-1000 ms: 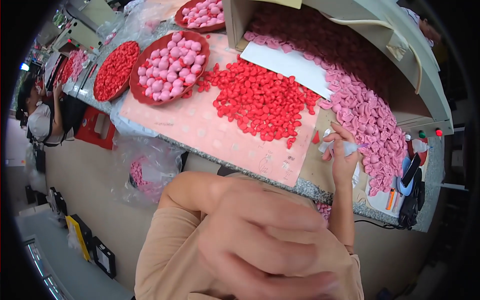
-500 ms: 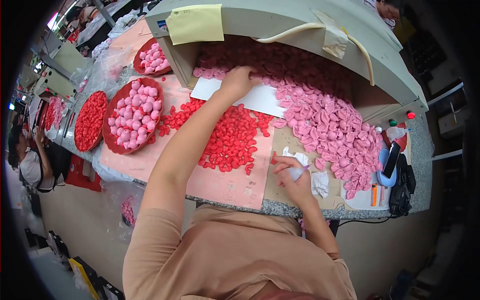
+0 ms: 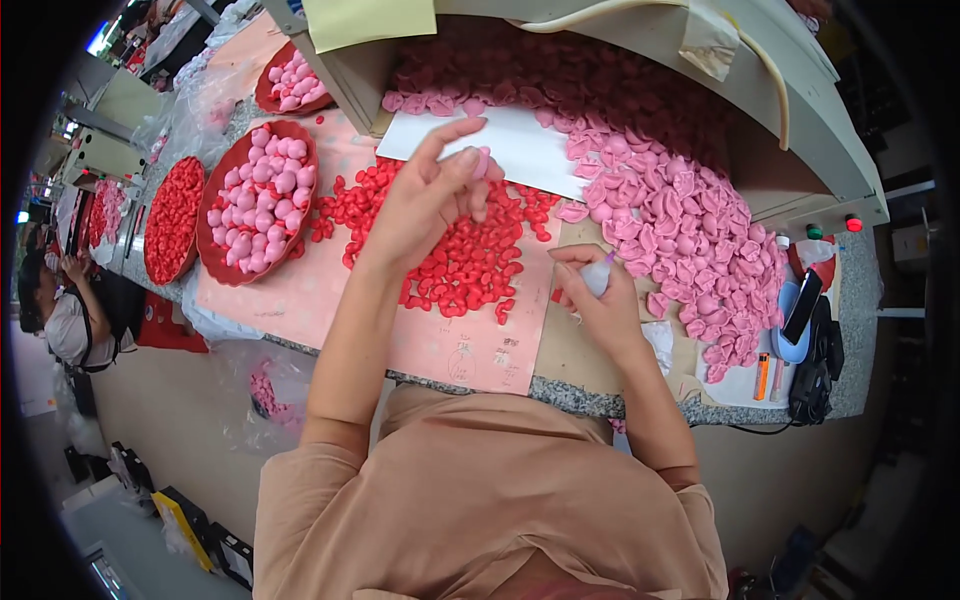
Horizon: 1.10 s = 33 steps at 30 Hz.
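My left hand (image 3: 430,200) is raised over the red pieces, its thumb and fingers closed on a small pink rubbery piece (image 3: 482,163). In my right hand (image 3: 608,305) is a small translucent squeeze bottle (image 3: 597,276) with a purple tip, pointing up and away from me. Between the hands lies a spread of small glossy red bean-shaped pieces (image 3: 455,265) on pink paper (image 3: 420,350). To the right, a large heap of pink cupped pieces (image 3: 670,220) spills out from under a grey box-like housing (image 3: 860,165). A white sheet (image 3: 535,155) lies at its opening.
Left stand a red tray of pink-and-red pieces (image 3: 313,215), a tray of red pieces (image 3: 150,240) and another filled tray (image 3: 262,95). At right are a phone (image 3: 802,308), an orange marker (image 3: 762,376) and crumpled tissue (image 3: 658,345). Another person (image 3: 75,310) sits far left.
My left hand has drawn back from the pink pieces at the housing's opening, and now holds one. My right hand has risen slightly with the bottle. The view has shifted.
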### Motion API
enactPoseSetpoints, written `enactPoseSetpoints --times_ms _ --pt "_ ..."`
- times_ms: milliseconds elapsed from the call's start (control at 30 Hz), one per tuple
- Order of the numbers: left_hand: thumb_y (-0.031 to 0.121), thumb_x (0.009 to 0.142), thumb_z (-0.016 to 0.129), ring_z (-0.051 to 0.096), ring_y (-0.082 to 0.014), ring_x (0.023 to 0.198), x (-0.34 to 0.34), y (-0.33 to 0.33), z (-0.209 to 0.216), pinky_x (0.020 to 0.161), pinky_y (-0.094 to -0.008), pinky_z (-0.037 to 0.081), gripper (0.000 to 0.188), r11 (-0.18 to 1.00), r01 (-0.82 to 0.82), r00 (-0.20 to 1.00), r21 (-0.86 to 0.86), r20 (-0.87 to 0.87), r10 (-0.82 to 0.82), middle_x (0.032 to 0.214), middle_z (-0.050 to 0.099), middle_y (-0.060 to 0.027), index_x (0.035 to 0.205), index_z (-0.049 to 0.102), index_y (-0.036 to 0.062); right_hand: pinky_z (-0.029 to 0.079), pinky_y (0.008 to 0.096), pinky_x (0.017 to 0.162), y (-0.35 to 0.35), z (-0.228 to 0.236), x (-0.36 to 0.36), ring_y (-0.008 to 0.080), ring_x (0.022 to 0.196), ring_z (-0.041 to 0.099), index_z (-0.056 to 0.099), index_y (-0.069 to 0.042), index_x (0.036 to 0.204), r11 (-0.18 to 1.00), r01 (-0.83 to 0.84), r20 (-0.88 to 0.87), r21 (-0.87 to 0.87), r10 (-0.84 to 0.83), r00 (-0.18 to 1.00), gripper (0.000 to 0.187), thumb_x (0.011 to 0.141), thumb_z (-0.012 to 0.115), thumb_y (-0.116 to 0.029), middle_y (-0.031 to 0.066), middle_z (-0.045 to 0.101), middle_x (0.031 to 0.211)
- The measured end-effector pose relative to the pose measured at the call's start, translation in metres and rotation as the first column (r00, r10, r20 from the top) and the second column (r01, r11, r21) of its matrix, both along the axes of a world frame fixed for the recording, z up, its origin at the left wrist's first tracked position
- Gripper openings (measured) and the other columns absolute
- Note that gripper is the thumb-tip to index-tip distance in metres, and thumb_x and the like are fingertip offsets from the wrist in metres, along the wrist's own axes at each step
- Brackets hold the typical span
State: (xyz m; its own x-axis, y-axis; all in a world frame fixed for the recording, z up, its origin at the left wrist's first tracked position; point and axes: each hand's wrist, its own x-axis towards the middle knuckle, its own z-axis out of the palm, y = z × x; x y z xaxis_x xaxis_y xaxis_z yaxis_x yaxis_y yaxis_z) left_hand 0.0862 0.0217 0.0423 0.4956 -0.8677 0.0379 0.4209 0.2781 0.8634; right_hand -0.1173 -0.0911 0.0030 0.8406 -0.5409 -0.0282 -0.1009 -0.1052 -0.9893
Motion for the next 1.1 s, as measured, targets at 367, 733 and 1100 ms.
enactPoseSetpoints --times_ms 367,733,1100 --pt "0.021 0.094 0.046 0.035 -0.0059 0.061 -0.027 0.008 -0.035 0.051 -0.0207 0.027 0.019 0.992 0.024 0.917 -0.126 -0.393 -0.072 0.074 0.038 0.0034 0.109 0.047 0.0084 0.044 0.0397 0.068 0.01 -0.002 0.029 0.0347 0.073 0.056 0.055 0.004 0.093 0.651 -0.001 -0.191 -0.759 -0.222 0.956 0.032 0.082 0.065 -0.024 0.0201 0.06 0.084" --pt "0.017 0.091 0.05 0.044 -0.0065 0.067 -0.029 -0.006 -0.048 0.057 -0.0232 0.038 0.017 1.0 0.018 0.991 0.007 -0.131 -0.017 0.078 0.048 -0.0004 0.102 0.048 0.0046 0.044 0.0343 0.075 -0.007 -0.008 0.034 0.0262 0.082 0.056 0.055 0.003 0.095 0.782 0.016 -0.126 -0.623 -0.12 0.985 0.018 0.084 0.059 -0.011 0.0139 0.059 0.09" --pt "0.028 0.092 0.054 0.049 -0.0058 0.058 -0.062 -0.01 -0.046 0.052 -0.0198 0.039 0.022 0.994 0.109 0.994 0.029 -0.028 -0.109 0.075 0.055 -0.0012 0.09 0.05 0.0064 0.04 0.0211 0.064 0.017 0.009 0.026 0.0086 0.072 0.047 0.052 0.002 0.108 0.959 0.091 0.23 0.27 -0.156 0.961 0.021 0.09 0.053 -0.009 0.0023 0.052 0.086"
